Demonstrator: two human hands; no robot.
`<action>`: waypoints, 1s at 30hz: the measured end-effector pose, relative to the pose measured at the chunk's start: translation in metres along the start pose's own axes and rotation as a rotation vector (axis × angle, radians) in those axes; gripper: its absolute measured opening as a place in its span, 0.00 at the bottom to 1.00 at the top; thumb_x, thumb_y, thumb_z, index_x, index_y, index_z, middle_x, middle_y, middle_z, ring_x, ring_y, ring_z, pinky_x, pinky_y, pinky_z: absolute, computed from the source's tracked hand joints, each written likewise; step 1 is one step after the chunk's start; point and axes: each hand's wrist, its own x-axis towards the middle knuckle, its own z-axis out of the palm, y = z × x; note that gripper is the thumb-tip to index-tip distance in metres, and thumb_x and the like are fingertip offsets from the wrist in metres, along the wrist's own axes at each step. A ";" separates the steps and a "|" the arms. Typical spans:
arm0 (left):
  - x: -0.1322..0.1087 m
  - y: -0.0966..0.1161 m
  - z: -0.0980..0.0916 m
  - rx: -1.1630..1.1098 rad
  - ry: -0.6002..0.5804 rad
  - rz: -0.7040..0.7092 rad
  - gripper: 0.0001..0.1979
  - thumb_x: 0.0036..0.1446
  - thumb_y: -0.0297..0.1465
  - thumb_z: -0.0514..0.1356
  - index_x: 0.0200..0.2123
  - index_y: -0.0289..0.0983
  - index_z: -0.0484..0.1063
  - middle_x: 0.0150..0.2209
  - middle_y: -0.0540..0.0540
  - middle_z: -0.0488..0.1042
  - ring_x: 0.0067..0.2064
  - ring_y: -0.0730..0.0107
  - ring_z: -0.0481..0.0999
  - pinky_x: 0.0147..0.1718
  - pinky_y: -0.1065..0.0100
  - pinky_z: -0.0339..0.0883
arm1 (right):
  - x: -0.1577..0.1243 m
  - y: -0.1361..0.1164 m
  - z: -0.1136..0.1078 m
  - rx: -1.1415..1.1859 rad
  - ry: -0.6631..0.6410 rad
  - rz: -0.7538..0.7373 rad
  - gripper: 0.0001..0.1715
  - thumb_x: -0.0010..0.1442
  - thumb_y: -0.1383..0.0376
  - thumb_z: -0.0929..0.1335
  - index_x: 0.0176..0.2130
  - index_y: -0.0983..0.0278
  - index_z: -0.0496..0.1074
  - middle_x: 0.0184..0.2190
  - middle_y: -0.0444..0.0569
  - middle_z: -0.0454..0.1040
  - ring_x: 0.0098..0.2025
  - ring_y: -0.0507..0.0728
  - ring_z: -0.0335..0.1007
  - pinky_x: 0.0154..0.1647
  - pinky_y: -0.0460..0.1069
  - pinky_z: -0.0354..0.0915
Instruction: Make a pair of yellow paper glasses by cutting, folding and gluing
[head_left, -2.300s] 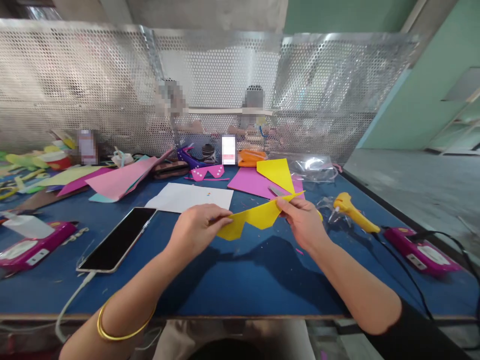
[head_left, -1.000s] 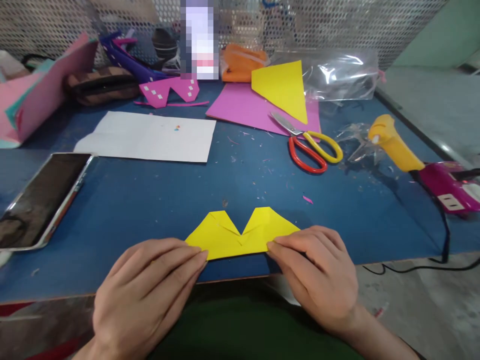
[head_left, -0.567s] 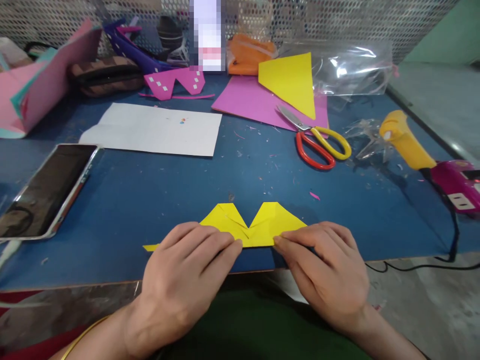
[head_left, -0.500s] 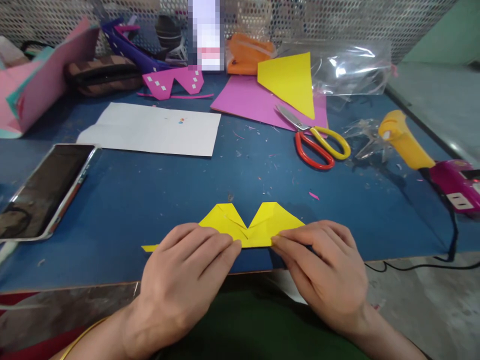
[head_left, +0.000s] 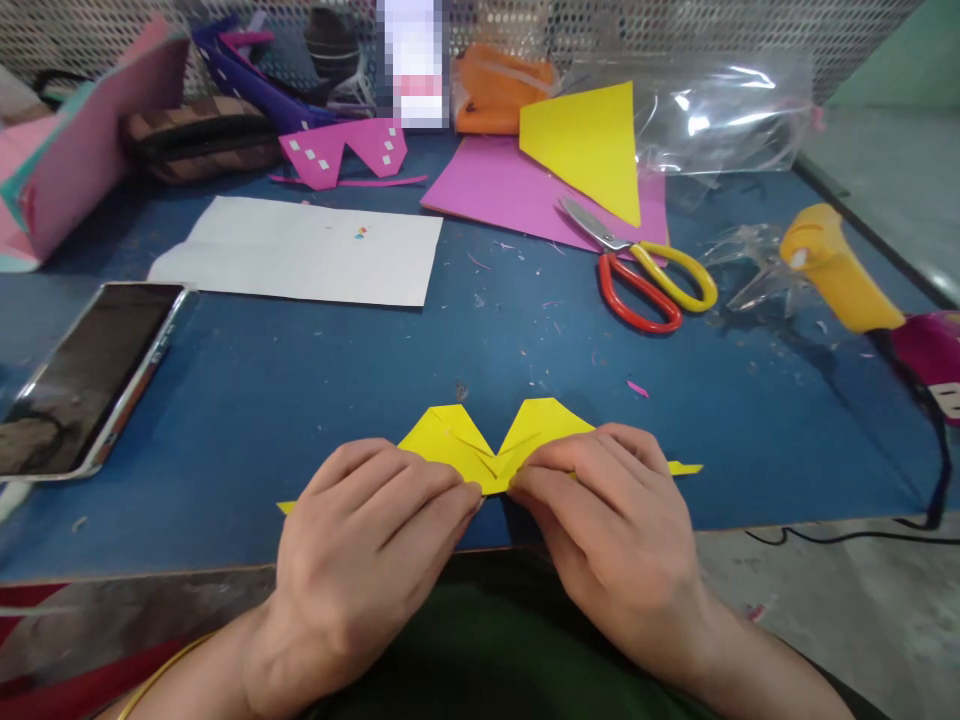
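Note:
A yellow paper cut-out (head_left: 450, 432), with two raised lobes and a V notch between them, lies at the front edge of the table. My left hand (head_left: 367, 550) pinches its lower edge left of the notch. Close to the middle, my right hand (head_left: 615, 530) pinches the same edge, fingers pressed together. Thin yellow ends stick out beyond both hands. Creases or slits run across the paper below the notch. The thumbs and the paper's underside are mostly hidden.
Scissors (head_left: 637, 265) rest partly on pink paper (head_left: 480, 185) beside a yellow sheet (head_left: 585, 145). A phone (head_left: 90, 380) and white sheet (head_left: 315, 255) lie left. A yellow-handled tool (head_left: 844, 270) with a cord is right. A pink mask-shaped cut-out (head_left: 319, 160) sits farther back.
My right hand has slid left along the lower edge toward the notch, and the strip's right end now shows. My left hand has barely moved. The view has shifted slightly.

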 end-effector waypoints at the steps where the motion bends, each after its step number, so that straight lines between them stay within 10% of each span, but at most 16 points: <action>1: 0.000 0.001 0.000 -0.014 -0.007 -0.023 0.08 0.64 0.26 0.59 0.35 0.42 0.77 0.32 0.56 0.81 0.31 0.72 0.76 0.38 0.63 0.65 | 0.001 -0.001 -0.001 0.020 -0.007 0.025 0.08 0.63 0.75 0.67 0.36 0.67 0.76 0.34 0.47 0.77 0.35 0.53 0.69 0.42 0.53 0.59; 30: 0.016 0.001 0.005 0.090 -0.090 -0.213 0.14 0.66 0.30 0.55 0.26 0.41 0.69 0.31 0.50 0.75 0.35 0.63 0.71 0.40 0.56 0.59 | 0.022 -0.003 -0.006 0.065 -0.239 0.318 0.09 0.61 0.75 0.68 0.31 0.63 0.66 0.33 0.43 0.68 0.36 0.54 0.63 0.38 0.53 0.56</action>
